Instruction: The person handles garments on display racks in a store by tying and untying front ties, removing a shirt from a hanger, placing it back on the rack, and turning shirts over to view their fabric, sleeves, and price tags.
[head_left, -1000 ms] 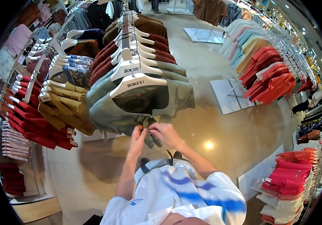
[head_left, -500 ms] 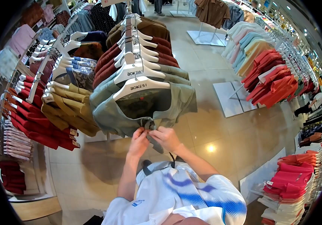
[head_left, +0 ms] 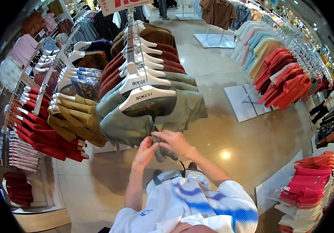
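Note:
A grey-green shirt (head_left: 114, 124) hangs on a white hanger (head_left: 149, 96) lettered BOKESI, at the near end of a rack. My left hand (head_left: 146, 150) is closed, pinching the front edge of the shirt below its neckline. On the other side of that edge, my right hand (head_left: 176, 143) also grips the fabric with bent fingers, close to the left fingertips. A loose strip of the same cloth hangs below both hands. Exactly what lies between the fingertips is partly hidden.
Behind the shirt, dark red shirts (head_left: 112, 72) hang on the metal rack (head_left: 131, 58) under a red-and-white sign (head_left: 120, 4). Mustard shirts (head_left: 79, 120) crowd the left. Red shirts (head_left: 291, 87) hang to the right, above a white base (head_left: 241, 103). A person (head_left: 326, 105) stands far right.
The right hand's fingers have lifted and spread over the front edge, while the left has dropped slightly. More cloth hangs below the hands. The view has tilted a little, showing more of the sign.

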Available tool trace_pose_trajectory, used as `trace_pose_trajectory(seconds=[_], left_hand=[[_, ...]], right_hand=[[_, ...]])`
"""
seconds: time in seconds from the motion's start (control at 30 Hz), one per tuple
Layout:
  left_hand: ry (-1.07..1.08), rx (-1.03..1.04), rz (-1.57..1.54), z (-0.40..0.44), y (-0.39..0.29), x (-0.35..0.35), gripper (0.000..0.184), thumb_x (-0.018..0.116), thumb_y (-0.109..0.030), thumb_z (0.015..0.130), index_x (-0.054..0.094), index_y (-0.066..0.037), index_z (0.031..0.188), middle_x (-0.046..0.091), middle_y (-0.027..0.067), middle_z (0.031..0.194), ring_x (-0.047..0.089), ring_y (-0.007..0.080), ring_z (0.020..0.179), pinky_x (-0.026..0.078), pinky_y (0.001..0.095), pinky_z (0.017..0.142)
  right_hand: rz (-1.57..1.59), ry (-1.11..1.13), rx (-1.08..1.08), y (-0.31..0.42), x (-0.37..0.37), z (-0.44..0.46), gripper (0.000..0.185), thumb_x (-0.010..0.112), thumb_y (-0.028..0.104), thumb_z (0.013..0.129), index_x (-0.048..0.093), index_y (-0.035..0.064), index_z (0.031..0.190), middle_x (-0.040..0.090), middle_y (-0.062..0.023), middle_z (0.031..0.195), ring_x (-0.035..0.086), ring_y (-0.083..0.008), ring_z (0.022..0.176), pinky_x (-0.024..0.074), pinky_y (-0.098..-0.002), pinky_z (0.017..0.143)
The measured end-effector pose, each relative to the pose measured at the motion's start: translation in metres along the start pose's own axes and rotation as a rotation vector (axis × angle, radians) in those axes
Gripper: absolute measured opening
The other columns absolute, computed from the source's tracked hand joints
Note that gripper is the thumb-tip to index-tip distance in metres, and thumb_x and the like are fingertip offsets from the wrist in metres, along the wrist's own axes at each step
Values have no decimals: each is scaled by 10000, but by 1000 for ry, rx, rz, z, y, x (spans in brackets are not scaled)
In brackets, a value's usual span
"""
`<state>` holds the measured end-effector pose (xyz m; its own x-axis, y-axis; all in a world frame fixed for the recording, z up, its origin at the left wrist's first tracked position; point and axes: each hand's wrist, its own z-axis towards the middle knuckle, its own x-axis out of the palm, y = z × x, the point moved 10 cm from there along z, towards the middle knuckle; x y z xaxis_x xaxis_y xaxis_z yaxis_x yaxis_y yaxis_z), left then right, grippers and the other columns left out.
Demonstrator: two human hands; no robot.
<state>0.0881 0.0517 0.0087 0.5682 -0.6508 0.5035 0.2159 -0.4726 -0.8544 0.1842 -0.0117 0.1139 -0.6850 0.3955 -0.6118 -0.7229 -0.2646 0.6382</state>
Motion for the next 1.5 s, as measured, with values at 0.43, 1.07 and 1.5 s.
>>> trace_pose_trajectory(seconds=[0.43, 1.07, 1.5], left_hand=[[-62, 99, 363, -6, -9, -1, 132, 592, -21, 932, 513, -14, 1038, 587, 25, 972, 564, 79, 918, 455, 234, 778], [-207, 790, 1155, -39, -73, 53, 209, 578, 128, 827, 560, 31, 1012, 550, 155, 911, 572, 296, 728, 480, 345, 621], [-137, 225, 491, -14, -37, 2, 184, 538, -115, 971, 580, 13, 1097, 591, 48, 1014, 543, 111, 951, 434, 255, 854]], right_hand=[[-383, 160, -200, 9, 17, 6, 122, 646, 257, 815, 582, 169, 870, 545, -13, 762, 631, -227, 624, 473, -381, 474], [-146, -28, -112, 13, -10, 13, 153, 714, 188, 765, 623, 149, 883, 581, -17, 800, 636, -251, 638, 494, -374, 534], [-181, -32, -242, 27, -10, 9, 148, 719, 117, 773, 646, 122, 901, 575, -33, 823, 619, -239, 617, 480, -348, 516]])
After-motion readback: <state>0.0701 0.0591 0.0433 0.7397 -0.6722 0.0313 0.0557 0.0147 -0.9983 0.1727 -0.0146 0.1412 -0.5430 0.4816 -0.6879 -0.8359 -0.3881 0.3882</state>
